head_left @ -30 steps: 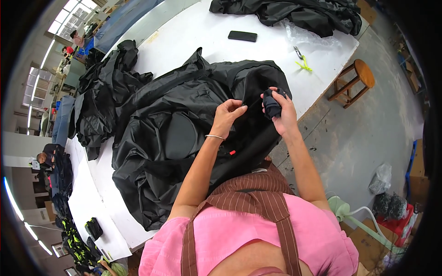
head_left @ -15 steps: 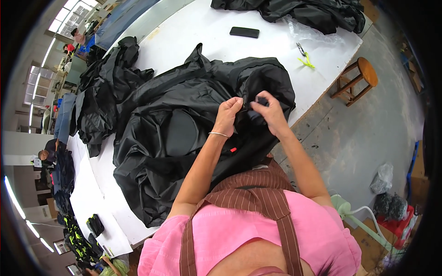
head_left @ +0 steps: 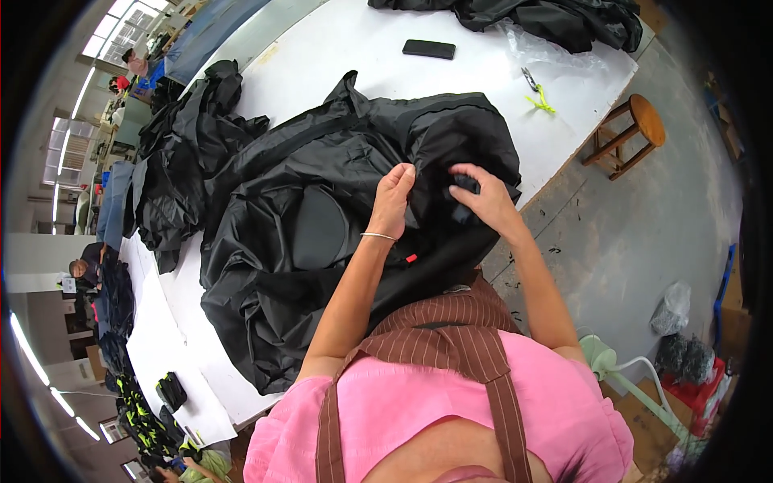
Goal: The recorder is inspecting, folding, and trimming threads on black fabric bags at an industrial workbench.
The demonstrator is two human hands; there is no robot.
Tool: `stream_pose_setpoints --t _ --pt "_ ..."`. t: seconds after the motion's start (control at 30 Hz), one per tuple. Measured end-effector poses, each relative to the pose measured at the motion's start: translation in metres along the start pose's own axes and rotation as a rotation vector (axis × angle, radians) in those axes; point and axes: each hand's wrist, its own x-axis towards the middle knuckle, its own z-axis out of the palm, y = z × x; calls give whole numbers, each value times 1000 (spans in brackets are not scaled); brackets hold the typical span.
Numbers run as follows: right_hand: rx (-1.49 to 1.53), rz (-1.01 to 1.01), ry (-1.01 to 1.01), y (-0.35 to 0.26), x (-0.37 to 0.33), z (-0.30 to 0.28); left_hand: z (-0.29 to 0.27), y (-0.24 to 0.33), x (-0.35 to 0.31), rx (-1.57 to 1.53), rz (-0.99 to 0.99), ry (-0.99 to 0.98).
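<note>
Black cloth: lies heaped on the near part of the white table, its lower edge reaching the wearer's lap. Surface thin-looking, with a dull sheen; many folds and creases, pale highlights along the ridges. A smoother rounded panel lies nearly flat toward the middle. One corner stands up in a point at the far edge. The right part is a deep, darker hollow; detail there is lost in shadow. Small red tab on the near side, just right of the left forearm.

Left hand: thumb and forefinger pressed together, pinching the cloth at the hollow's left rim. Pale bracelet at the wrist.

Right hand: over the hollow, thumb and forefinger curved and parted. Palm side hidden; cannot tell whether the other fingers grasp anything.

Around: second black heap touching on the left; third black heap at the table's far end, clear plastic against it. Dark phone beyond the cloth; metal snips with a yellow-green ribbon to the right. Wooden stool on the floor, off the table's right edge.
</note>
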Motion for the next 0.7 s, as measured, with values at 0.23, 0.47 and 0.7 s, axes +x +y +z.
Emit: stream_pose_setpoints --t 0.23,0.47,0.7 --pt "-267 -21 -120 -4 -18 -14 2 -3 -3 269 152 -109" --pt "-299 -149 -60 -31 -12 -27 9 5 -4 994 265 -300" --pt "-111 -163 60 -36 3 -32 7 19 9 1256 170 -290"
